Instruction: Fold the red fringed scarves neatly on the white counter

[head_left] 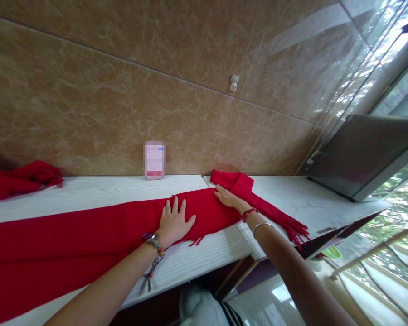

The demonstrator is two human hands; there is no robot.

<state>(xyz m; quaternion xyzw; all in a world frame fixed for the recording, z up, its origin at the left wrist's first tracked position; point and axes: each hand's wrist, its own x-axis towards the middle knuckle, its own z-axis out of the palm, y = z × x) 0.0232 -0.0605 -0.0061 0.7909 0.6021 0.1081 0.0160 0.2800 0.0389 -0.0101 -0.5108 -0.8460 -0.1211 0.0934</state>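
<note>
Scarf (88, 235) lies flat on table (105, 186), under both my palms, long axis left to right; left hand (174, 222) rests fingers spread, right hand (228, 198), fingers straight, nearer scarf's right end, neither gripping

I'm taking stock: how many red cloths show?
3 visible: a long cloth under the left hand, a folded cloth by the right hand, a bunched cloth far left. Folds may hide more.
</note>
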